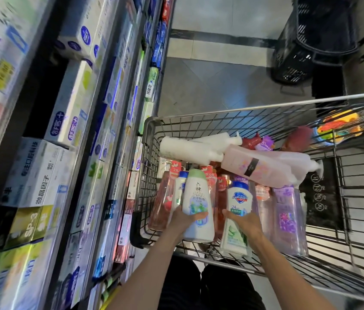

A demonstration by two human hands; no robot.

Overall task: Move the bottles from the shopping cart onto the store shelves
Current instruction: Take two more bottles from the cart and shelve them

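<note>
A wire shopping cart [266,108] stands in front of me, full of bottles. My left hand [184,220] grips a white bottle with a green cap [196,195] near its lower half, held above the cart's near left corner. My right hand [247,222] grips a white Safeguard bottle with a blue cap [238,200] just to the right. Two white pump bottles [190,146] and a pink pump bottle [272,166] lie across the pile. Red bottles [163,202] and a purple bottle [287,215] stand upright in the cart.
Store shelves [100,121] packed with toothpaste boxes run along the left, close to the cart's left side. A stack of black shopping baskets [311,41] stands on the tiled floor at the far right. A colourful bag [337,124] hangs inside the cart's far right.
</note>
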